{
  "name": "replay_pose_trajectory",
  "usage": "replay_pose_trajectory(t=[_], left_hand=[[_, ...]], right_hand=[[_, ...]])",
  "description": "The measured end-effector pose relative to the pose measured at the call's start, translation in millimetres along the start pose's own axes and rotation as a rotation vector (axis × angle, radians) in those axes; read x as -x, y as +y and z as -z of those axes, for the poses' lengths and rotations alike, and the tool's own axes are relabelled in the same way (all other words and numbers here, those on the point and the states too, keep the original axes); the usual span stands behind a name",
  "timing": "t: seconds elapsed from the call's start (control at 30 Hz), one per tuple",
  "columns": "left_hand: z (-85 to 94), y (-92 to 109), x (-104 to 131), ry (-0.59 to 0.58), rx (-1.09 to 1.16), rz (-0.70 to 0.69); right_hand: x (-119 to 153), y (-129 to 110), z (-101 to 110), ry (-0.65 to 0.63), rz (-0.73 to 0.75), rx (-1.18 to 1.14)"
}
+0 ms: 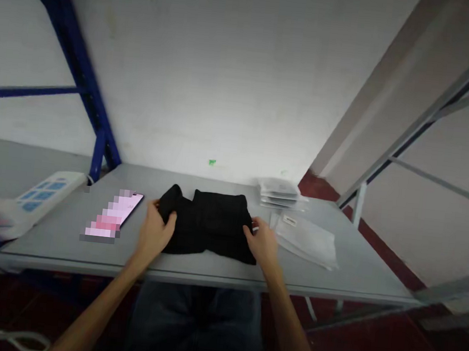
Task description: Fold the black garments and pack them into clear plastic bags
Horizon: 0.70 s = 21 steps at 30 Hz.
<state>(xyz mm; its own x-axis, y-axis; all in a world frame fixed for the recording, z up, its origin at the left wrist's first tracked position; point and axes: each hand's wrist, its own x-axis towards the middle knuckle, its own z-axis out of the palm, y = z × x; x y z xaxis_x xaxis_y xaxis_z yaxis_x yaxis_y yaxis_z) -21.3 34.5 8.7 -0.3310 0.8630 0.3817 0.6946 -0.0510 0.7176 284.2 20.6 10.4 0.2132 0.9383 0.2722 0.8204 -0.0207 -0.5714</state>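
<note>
A black cloth item (216, 224) lies partly folded on the grey table, near its front edge. Its left end is bunched up, and my left hand (158, 229) grips it there between thumb and fingers. At the right end of the cloth, my right hand (262, 240) pinches the edge. Just right of that hand lie flat translucent plastic bags (309, 240), the top one with a small white label. Behind them is a stack of clear packets (281, 191).
On the left of the table (59, 244) lies a phone (117, 213) with a lit, blurred screen. Further left is a white box with blue panels (43, 197). Blue posts (76, 64) stand at the left, a grey metal frame (406, 137) at the right, and a wall behind.
</note>
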Motion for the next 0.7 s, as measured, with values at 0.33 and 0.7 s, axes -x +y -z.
replay_pose_trajectory(t=[0.33, 0.7], left_hand=[[5.4, -15.3, -25.1, 0.069, 0.24, 0.035], [11.6, -11.9, -15.7, 0.021, -0.049, -0.251]], right_hand=[[-12.8, 3.4, -7.1, -0.031, -0.037, 0.015], [-11.6, 4.3, -7.1, 0.087, 0.06, -0.051]])
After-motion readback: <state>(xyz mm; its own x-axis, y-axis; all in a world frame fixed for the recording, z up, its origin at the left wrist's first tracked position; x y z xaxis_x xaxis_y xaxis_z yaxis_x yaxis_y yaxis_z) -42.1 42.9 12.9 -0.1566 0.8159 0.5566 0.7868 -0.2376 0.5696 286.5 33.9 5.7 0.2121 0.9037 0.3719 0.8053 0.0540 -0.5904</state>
